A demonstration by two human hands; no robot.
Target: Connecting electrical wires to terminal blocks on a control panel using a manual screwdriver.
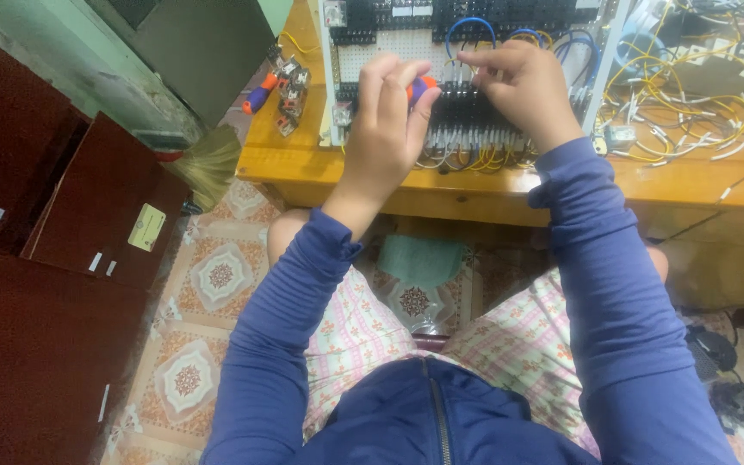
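Observation:
My left hand grips a screwdriver with an orange and purple handle, held against a row of black terminal blocks on a white perforated panel. My right hand is beside it, its fingers pinched on a wire at the terminals; the wire itself is mostly hidden by the fingers. Blue wire loops and yellow wires run above and below the blocks. Both arms wear blue sleeves.
The panel stands on a wooden table. A second orange and blue screwdriver and small relays lie at its left. A tangle of yellow and white wires lies at the right. A dark red cabinet stands left, over patterned floor tiles.

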